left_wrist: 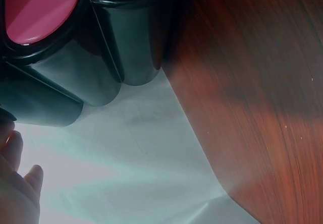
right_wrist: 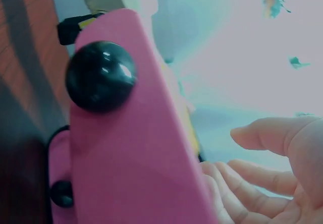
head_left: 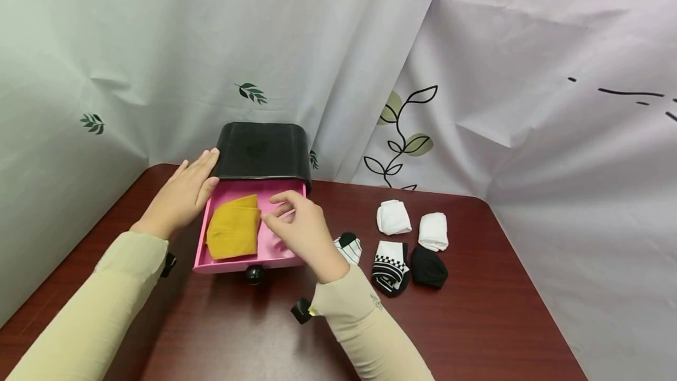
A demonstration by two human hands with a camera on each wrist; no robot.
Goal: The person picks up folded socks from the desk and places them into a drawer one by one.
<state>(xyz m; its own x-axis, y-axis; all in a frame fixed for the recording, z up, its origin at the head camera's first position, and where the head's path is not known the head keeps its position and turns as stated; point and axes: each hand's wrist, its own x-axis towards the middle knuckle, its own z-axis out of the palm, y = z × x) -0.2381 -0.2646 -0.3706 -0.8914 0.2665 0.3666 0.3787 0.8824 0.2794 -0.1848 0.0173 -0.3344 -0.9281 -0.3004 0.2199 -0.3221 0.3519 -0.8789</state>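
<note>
A black cabinet [head_left: 261, 149] stands at the back with its pink drawer [head_left: 224, 266] pulled out. A folded mustard-yellow cloth item [head_left: 233, 231] lies in the drawer's left half. My left hand [head_left: 182, 193] rests at the cabinet's left front corner, fingers stretched out flat. Over the right side of the drawer is my right hand [head_left: 298, 225], its fingers loosely bent. The right wrist view shows its thumb [right_wrist: 257, 135] apart from the fingers, with nothing between them, and the fingertips partly behind the drawer front. A round black knob [right_wrist: 101, 76] sits on that front.
Right of the drawer lie folded socks: a striped one [head_left: 349, 247] partly behind my right arm, a checkered black-and-white one [head_left: 390, 268], a black one [head_left: 428, 267] and two white ones [head_left: 394, 217]. A lower drawer with a small knob [right_wrist: 61, 193] shows below. Fabric [head_left: 338, 63] hangs behind the table.
</note>
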